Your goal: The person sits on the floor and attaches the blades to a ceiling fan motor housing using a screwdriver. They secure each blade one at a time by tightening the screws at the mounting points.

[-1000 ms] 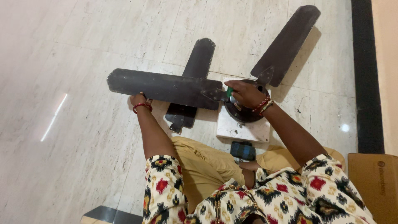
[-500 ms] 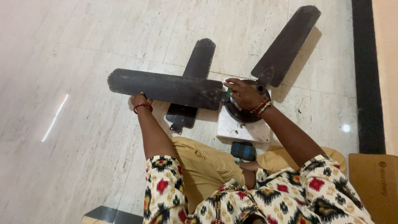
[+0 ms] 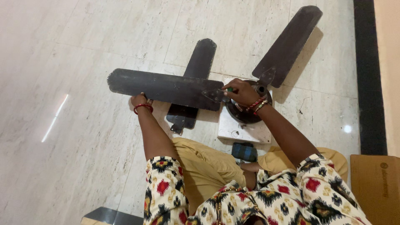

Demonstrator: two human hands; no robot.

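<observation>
Lying loose on the pale marble floor [image 3: 75,54]: a detached dark fan blade [image 3: 196,79], partly hidden. Sitting by the knees: a small blue-black checked object [image 3: 244,151]. Resting at lower right: a brown cardboard box [image 3: 377,187]. Running along the right edge: a black floor border [image 3: 368,75].

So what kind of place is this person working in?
Probably a room in a home, not a workshop: the person sits on a polished marble-look tiled floor with a black border strip, a ceiling fan motor and its dark blades laid out, a cardboard box beside them.
</observation>
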